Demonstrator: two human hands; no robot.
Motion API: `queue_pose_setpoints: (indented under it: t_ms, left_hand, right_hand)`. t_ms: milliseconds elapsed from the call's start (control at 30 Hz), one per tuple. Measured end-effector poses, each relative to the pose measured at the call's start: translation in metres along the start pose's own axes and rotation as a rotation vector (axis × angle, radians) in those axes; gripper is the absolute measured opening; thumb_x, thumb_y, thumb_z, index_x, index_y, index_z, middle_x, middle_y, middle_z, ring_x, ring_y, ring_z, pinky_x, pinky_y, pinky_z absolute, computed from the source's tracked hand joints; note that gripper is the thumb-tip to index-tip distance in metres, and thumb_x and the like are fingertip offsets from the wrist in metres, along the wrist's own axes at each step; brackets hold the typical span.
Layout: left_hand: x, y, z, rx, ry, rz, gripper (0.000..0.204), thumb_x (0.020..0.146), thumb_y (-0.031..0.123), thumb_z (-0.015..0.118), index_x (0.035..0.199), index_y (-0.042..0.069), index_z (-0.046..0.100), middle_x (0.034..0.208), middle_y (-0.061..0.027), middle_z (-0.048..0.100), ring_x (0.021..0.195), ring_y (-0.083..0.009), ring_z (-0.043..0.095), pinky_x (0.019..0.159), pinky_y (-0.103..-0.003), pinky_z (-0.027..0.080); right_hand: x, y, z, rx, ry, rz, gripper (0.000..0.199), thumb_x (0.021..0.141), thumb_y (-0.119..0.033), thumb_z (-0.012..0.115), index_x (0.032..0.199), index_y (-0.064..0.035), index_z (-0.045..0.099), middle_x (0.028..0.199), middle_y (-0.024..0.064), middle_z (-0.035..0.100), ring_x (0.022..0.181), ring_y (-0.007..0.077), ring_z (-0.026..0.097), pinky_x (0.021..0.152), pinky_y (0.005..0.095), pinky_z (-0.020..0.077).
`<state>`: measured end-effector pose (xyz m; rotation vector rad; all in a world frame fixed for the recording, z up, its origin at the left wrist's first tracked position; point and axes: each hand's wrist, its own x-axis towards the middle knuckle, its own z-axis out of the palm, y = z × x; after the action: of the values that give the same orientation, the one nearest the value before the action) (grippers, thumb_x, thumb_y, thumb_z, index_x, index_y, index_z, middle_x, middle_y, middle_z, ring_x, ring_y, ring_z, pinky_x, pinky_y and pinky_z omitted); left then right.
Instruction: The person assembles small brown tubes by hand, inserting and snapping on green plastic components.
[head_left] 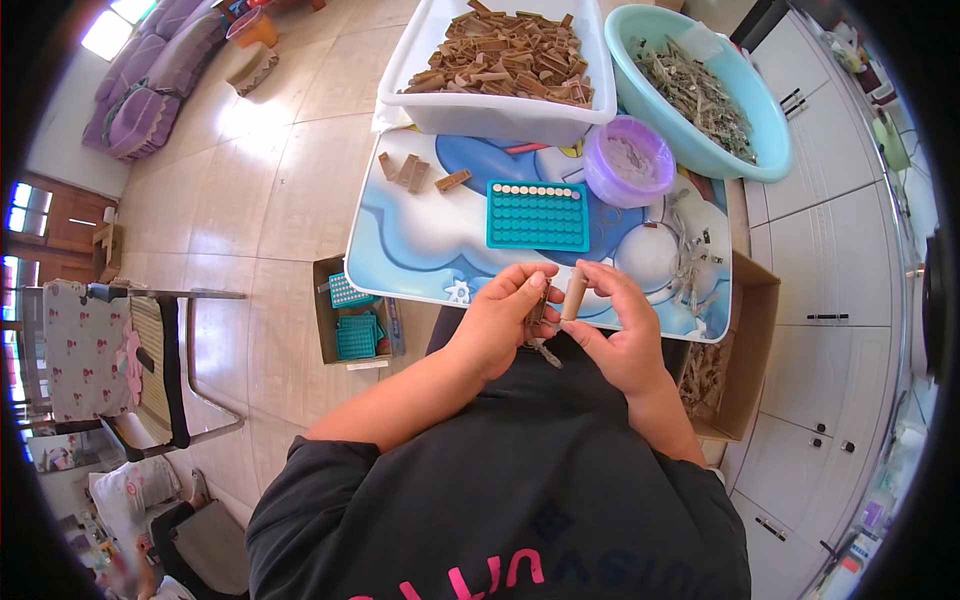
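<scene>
Over the near edge of the patterned table, both of my hands are raised close together. My left hand (513, 308) pinches a thin dark brown piece (541, 300), partly hidden by the fingers; a clear strip (546, 353) dangles below it. Between the fingertips and thumb of my right hand (622, 322) is a tan rectangular piece (574, 293), held upright. Just beyond them lies a teal tray (538, 228) with rows of round cells, its far row topped with whitish discs. Several brown pieces (411, 173) rest on the table's left part.
At the back stand a white bin (500, 118) of brown pieces and a pale teal basin (775, 150) of clear scraps. A purple tub (629, 190) holds greyish stuff. Clear bits (688, 250) lie at right. Cardboard boxes (331, 340) flank the table. A person (135, 500) sits lower left.
</scene>
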<state>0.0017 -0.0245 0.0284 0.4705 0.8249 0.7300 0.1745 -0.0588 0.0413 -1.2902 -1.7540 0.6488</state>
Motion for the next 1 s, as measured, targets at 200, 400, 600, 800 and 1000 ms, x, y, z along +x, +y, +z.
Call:
queue_pose_setpoints:
  t_ms: [200,400,600,800,1000]
  left_hand:
    - [0.007,-0.001,-0.002,-0.066,-0.049,-0.006,0.042,0.099,0.034,0.030,0.123,0.003,0.046,0.106,-0.0092,0.056,0.093,-0.0186,0.057,0.079,-0.034,0.049]
    - [0.010,0.006,0.002,-0.093,-0.061,0.007,0.044,0.099,0.035,0.030,0.123,0.002,0.046,0.108,-0.0113,0.056,0.096,-0.0223,0.057,0.083,-0.037,0.048]
    - [0.010,-0.007,0.002,-0.125,-0.065,0.058,0.039,0.099,0.030,0.033,0.122,0.001,0.047,0.103,-0.0107,0.056,0.093,-0.0202,0.057,0.085,-0.037,0.048]
    - [0.004,-0.010,0.006,-0.147,-0.045,0.075,0.036,0.098,0.025,0.037,0.121,0.001,0.047,0.099,-0.0088,0.056,0.090,-0.0177,0.056,0.084,-0.035,0.049]
    - [-0.007,-0.008,0.012,-0.093,-0.081,0.086,0.035,0.097,0.020,0.039,0.126,0.001,0.044,0.100,-0.0088,0.056,0.090,-0.0167,0.057,0.084,-0.034,0.049]
  right_hand:
    - [0.009,0.004,0.007,-0.059,-0.038,-0.080,0.056,0.063,-0.010,0.075,0.116,-0.0032,0.054,0.116,0.0124,0.058,0.102,0.0298,0.057,0.087,0.0364,0.0445]
    - [0.019,0.009,0.014,-0.084,-0.081,-0.114,0.058,0.061,-0.007,0.075,0.115,-0.0033,0.055,0.116,0.0111,0.059,0.099,0.0289,0.057,0.084,0.0367,0.0455]
    - [0.010,0.012,0.015,-0.130,-0.083,-0.112,0.062,0.059,-0.006,0.076,0.117,-0.0036,0.055,0.115,0.0111,0.059,0.099,0.0285,0.058,0.083,0.0356,0.0463]
    - [0.005,0.006,0.015,-0.150,-0.055,-0.141,0.062,0.059,-0.007,0.076,0.116,-0.0035,0.055,0.115,0.0115,0.059,0.099,0.0283,0.058,0.082,0.0347,0.0470]
    - [-0.001,-0.003,0.010,-0.172,-0.045,-0.178,0.060,0.060,-0.008,0.076,0.116,-0.0032,0.055,0.117,0.0122,0.058,0.100,0.0287,0.059,0.081,0.0345,0.0476]
